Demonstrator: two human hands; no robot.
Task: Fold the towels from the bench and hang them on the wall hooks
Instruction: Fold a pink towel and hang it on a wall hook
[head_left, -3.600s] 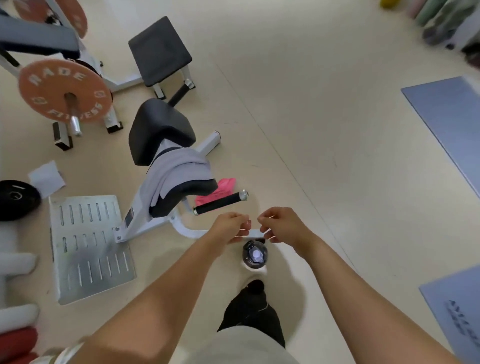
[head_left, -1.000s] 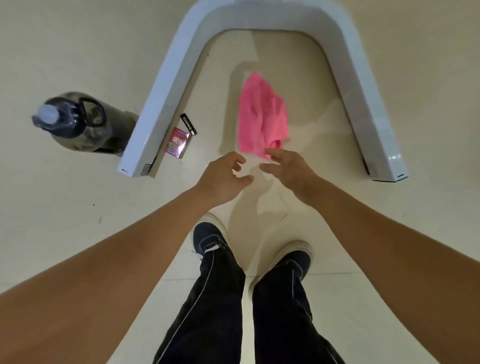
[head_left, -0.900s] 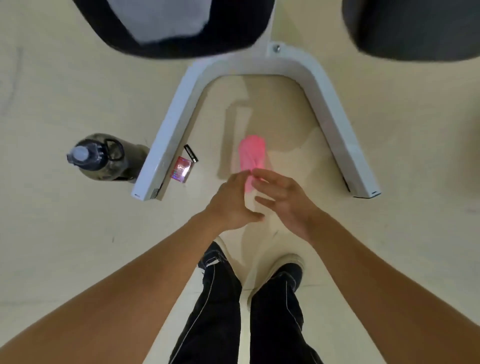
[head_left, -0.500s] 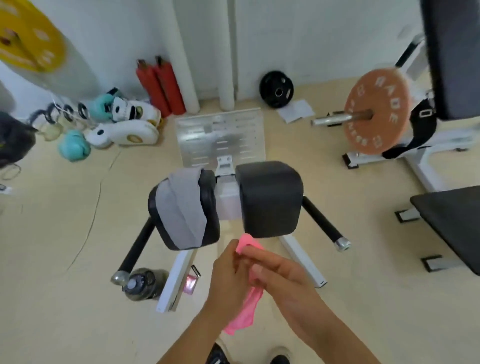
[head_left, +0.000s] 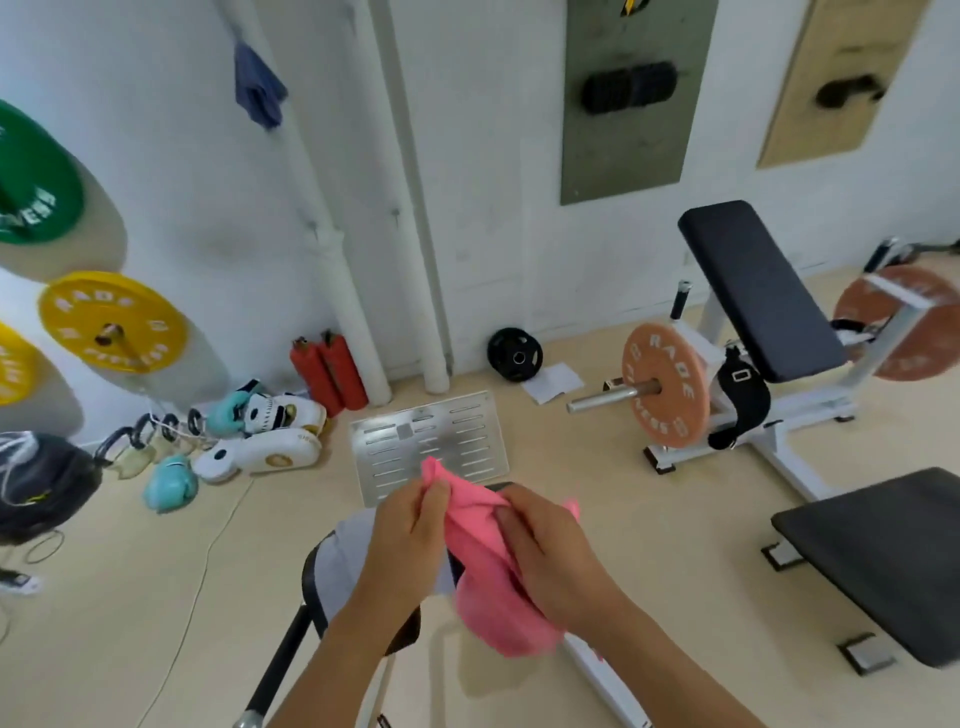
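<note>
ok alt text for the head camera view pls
Two hands, left and right, hold a bunched pink towel above a bench pad draped with a grey towel. Beyond lie a gym floor, weight plates and a blue cloth hanging on the wall.

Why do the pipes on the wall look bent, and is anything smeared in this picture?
Head view: the wide-angle lens bows the white pipes and leans the walls outward; the pink towel gripped by the left hand and right hand is motion-smeared at its lower end; the wall panels look soft; lighting is even, shadows faint.
</note>
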